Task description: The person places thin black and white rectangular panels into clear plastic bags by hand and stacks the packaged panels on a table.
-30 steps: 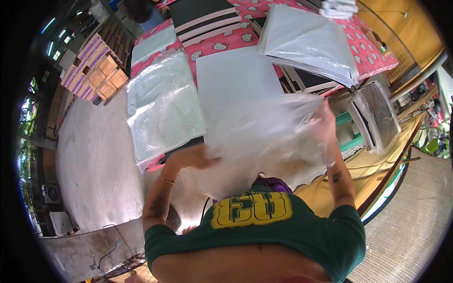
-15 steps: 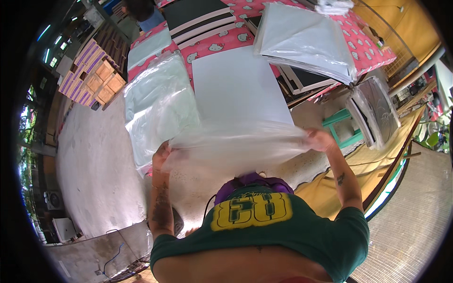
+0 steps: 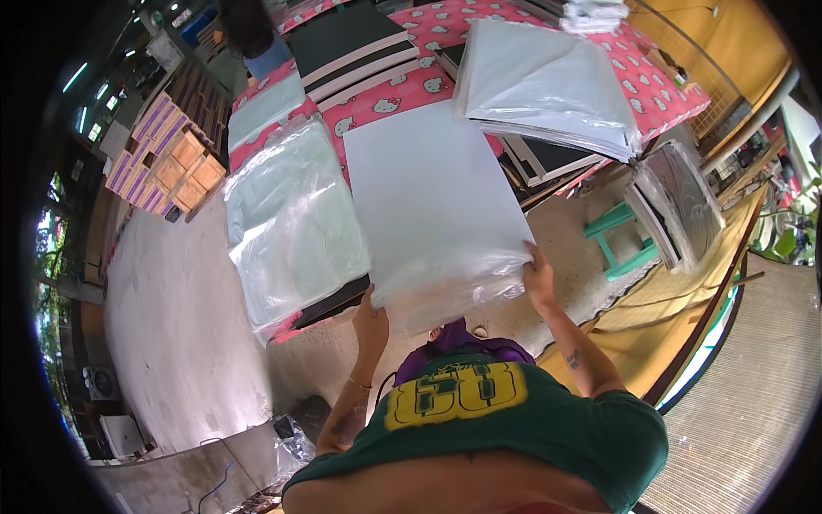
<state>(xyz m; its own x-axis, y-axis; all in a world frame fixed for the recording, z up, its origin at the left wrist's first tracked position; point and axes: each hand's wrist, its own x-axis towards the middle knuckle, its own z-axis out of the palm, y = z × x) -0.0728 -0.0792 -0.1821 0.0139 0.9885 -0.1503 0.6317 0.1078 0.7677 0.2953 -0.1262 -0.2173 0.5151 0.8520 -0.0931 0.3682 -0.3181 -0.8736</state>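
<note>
A large flat white board (image 3: 432, 176) lies in front of me on the table, its near end toward my body. Loose clear plastic film (image 3: 454, 295), like a bag, covers that near end and hangs past it, wrinkled. At the near left corner my left hand (image 3: 371, 324) is closed on the plastic. My right hand (image 3: 538, 278) grips it at the right edge of the board, thumb on top. The undersides of both hands' grips are hidden. Close by on the left lies a stack of plastic-wrapped pale sheets (image 3: 295, 223), with a dark panel edge showing beneath.
A pink patterned cloth (image 3: 385, 104) covers the table. Black panels (image 3: 347, 43) are stacked at the back; plastic-covered white sheets (image 3: 548, 86) lie at the right. A green stool (image 3: 621, 240) and wrapped panels (image 3: 676, 206) stand beyond. Stacked boxes (image 3: 167, 158) are at the far left.
Both hands have come closer together, the right moving left and the left moving right and slightly down. The plastic, earlier stretched wide between them, now gathers around the board's near end.
</note>
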